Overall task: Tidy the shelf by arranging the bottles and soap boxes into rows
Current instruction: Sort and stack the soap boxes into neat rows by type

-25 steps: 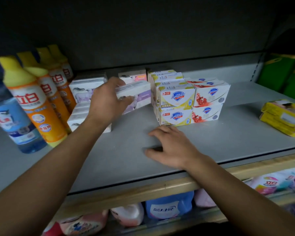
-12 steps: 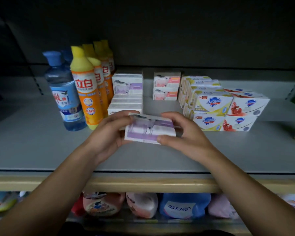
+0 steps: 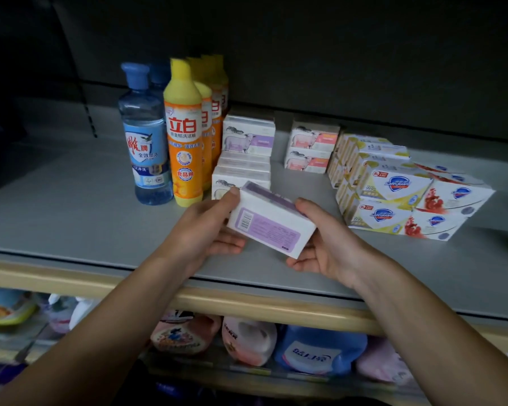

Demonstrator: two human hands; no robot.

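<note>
A white and purple soap box (image 3: pixel 272 222) is held above the grey shelf (image 3: pixel 71 212), its barcode side facing me. My left hand (image 3: pixel 208 230) grips its left end and my right hand (image 3: pixel 323 241) grips its right end. Behind it lies a row of white and purple soap boxes (image 3: pixel 247 153). Two pink-labelled soap boxes (image 3: pixel 311 149) are stacked further right. Yellow and red Safeguard soap boxes (image 3: pixel 399 194) stand in stacked rows at the right. Blue bottles (image 3: pixel 144 136) and orange bottles with yellow caps (image 3: pixel 185 136) stand in rows at the left.
The shelf has a wooden front edge (image 3: pixel 247 303). Pink and blue detergent jugs (image 3: pixel 314 347) fill the lower shelf. Bare grey shelf surface spreads left of the bottles and in front of the Safeguard boxes.
Both hands have turned the purple soap box over, so its barcode side now faces me. The camera has come closer to the shelf.
</note>
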